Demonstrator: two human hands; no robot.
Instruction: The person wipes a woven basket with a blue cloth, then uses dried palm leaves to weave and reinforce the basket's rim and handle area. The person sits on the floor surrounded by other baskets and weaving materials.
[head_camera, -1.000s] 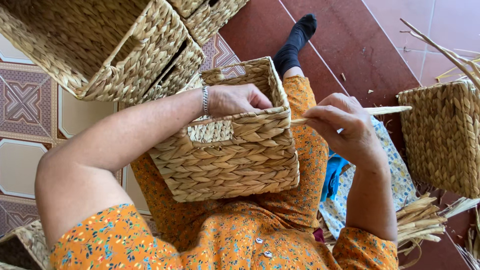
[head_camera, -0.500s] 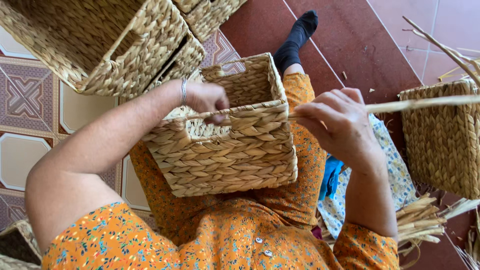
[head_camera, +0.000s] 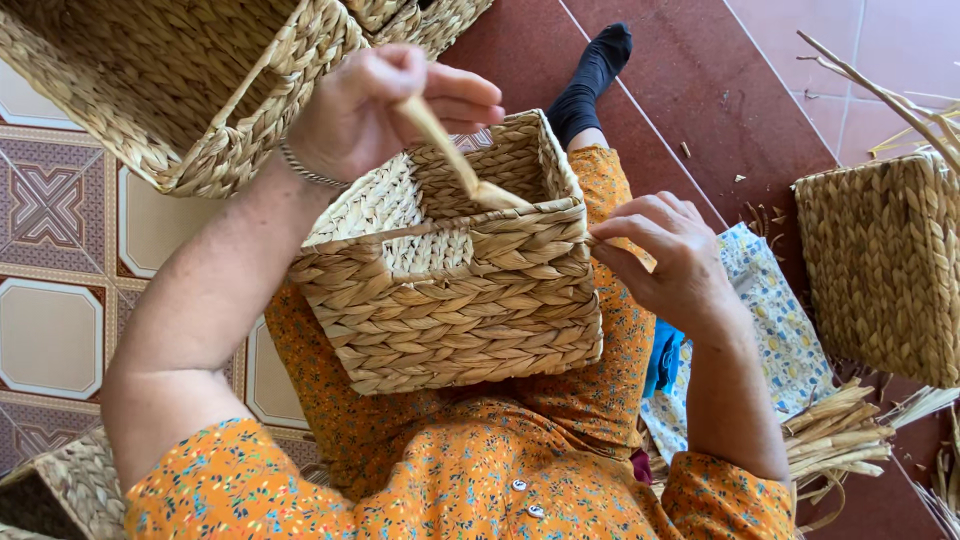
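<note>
Up above the lap, the left hand (head_camera: 385, 105) is clenched around a flat, pale straw strand (head_camera: 450, 160), thumb and fingers pinching its upper end. That strand slants down and to the right, and meets the top rim of a woven basket (head_camera: 450, 300) at its far right corner. The right hand (head_camera: 665, 260) sits just beside the basket's right wall, its fingers curled and pinching another bit of strand (head_camera: 632, 250) that pokes out at the rim, so both hands are grasping weaving material. The basket itself is rectangular, plaited from thick straw-coloured rope, with a slot handle cut in the near wall; it rests tilted on the person's lap, on an orange flowered dress (head_camera: 460, 470). A thin metal bracelet (head_camera: 310, 172) circles the left wrist. One leg stretches away from the basket, ending in a dark sock (head_camera: 592, 75) on the dark red tiled floor (head_camera: 720, 80). Beside the right forearm lies a blue and white patterned cloth (head_camera: 775, 320), with a bundle of loose straw (head_camera: 840, 435) near it. A second basket (head_camera: 885, 270) stands well apart on the right, and a larger one (head_camera: 150, 80) with a handle slot fills the upper left, over patterned floor tiles (head_camera: 50, 330).
</note>
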